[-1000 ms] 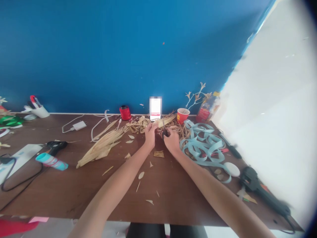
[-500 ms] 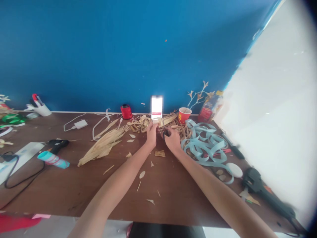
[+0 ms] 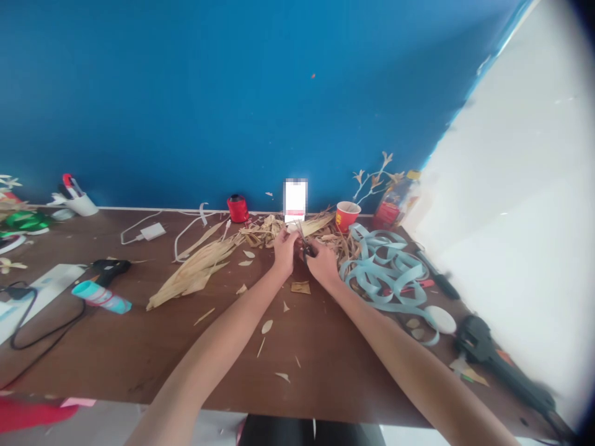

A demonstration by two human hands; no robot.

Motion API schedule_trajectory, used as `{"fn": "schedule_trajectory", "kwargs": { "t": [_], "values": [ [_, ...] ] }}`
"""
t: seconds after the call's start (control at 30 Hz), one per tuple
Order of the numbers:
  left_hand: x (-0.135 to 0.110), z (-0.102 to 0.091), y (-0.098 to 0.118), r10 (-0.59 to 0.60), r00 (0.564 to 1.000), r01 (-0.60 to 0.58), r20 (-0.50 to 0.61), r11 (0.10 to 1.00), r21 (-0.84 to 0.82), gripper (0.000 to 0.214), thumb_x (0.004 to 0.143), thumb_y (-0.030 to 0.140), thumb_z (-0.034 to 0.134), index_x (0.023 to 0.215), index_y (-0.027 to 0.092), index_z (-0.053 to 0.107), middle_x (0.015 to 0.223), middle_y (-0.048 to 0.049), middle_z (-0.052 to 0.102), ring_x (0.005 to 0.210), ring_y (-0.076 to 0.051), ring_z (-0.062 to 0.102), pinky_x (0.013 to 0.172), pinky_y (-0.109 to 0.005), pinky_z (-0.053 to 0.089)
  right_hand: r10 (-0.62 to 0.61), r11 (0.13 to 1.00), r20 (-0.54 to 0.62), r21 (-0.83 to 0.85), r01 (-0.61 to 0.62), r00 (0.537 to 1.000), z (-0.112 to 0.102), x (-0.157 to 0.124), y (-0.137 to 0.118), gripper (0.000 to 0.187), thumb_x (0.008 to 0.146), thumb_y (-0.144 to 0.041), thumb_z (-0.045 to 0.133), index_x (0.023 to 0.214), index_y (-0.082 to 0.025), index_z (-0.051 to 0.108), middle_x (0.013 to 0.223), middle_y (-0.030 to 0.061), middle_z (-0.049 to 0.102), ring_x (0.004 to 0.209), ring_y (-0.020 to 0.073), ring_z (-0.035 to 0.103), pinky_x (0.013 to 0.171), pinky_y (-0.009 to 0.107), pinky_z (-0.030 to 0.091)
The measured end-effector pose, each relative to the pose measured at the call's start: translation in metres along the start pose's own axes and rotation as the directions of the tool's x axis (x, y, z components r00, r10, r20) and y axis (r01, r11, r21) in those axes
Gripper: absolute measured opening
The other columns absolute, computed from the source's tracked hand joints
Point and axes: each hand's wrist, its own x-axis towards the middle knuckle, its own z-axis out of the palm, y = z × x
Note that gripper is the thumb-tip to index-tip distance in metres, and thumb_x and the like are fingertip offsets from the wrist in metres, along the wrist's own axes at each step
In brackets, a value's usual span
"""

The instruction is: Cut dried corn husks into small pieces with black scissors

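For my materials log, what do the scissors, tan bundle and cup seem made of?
Scissors: probably metal blades, thin, greyish; handles dark, perhaps plastic. Tan bundle: likely dried husk, matte, with lengthwise streaks. Cup: probably coated paper, smooth red outside, pale inside.

Near the counter's (image 3: 334,365) back edge, I see the right hand (image 3: 323,263) has edged slightly toward the left hand (image 3: 283,251). Its scissors (image 3: 307,249) now slant left, blades closer to the left fingertips, and my whole view has turned a touch leftward.
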Motion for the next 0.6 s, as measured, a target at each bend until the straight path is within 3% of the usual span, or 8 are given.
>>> {"fn": "schedule_trajectory", "kwargs": {
  "t": [0.3,0.6],
  "values": [
    [0.0009,0.0005,0.0023,-0.024,1.0,0.023,-0.003,0.998,-0.054,0.024,0.066,0.029,0.074,0.067,0.016,0.054,0.057,0.0036,0.054,0.051,-0.007,0.049,0.052,-0.02,0.038,-0.002,1.0,-0.033,-0.009,0.001,0.999,0.0012,0.0003,0.0012,0.022,0.074,-0.026,0.052,0.089,-0.024,0.068,0.08,0.002,0.07,0.072,0.0196,0.06,0.068,0.028,0.042],
    [0.0006,0.0002,0.0034,-0.049,0.998,0.053,0.038,0.991,-0.12,0.017,0.068,0.025,0.069,0.069,0.015,0.055,0.058,0.0019,0.057,0.05,-0.008,0.051,0.052,-0.021,0.04,0.011,0.998,-0.002,-0.064,-0.011,1.0,-0.0004,-0.0001,-0.0021,0.023,0.075,-0.028,0.055,0.093,-0.025,0.07,0.081,0.002,0.071,0.073,0.0197,0.06,0.067,0.027,0.041]
  ]
}}
